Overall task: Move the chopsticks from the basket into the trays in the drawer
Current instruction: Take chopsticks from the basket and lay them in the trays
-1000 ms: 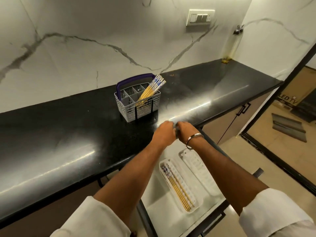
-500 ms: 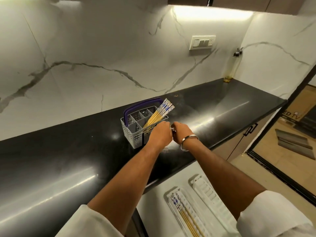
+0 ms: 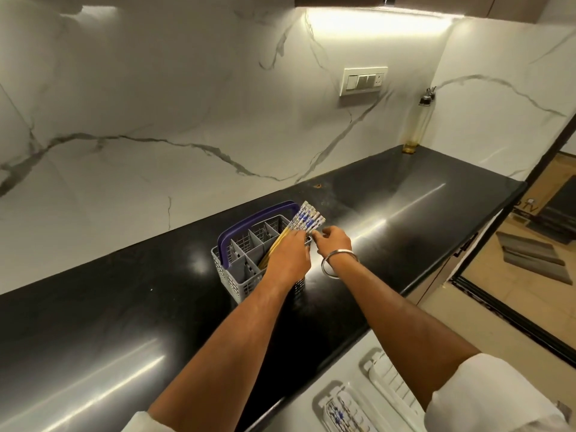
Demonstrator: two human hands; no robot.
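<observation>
Reaching over the black countertop (image 3: 124, 322), both hands met at the grey cutlery basket (image 3: 237, 275) with the purple handle (image 3: 249, 222). The basket stood on the counter near the marble backsplash (image 3: 156, 104), divided into several compartments. A bundle of chopsticks (image 3: 307, 219), yellow along the shafts with blue-and-white patterned tops, leaned out of the right-hand compartment and tilted toward the right. The left hand (image 3: 288, 260) lay over the shafts with its fingers curled at the bundle just below the patterned tops; whether it truly gripped them could not be told, since the back of the hand hid the fingertips. The right hand (image 3: 333, 241), a metal bangle (image 3: 338, 263) on its wrist, had its thumb and fingers bent close together just beside the chopstick tops, and contact could not be made out. At the lower edge, two white trays (image 3: 386, 378) lay side by side in the open drawer (image 3: 296, 413); the left one (image 3: 343, 413) held chopsticks with blue-patterned ends. A switch plate (image 3: 364, 81) sat on the wall, and a clear bottle (image 3: 417, 126) stood in the far corner.
</observation>
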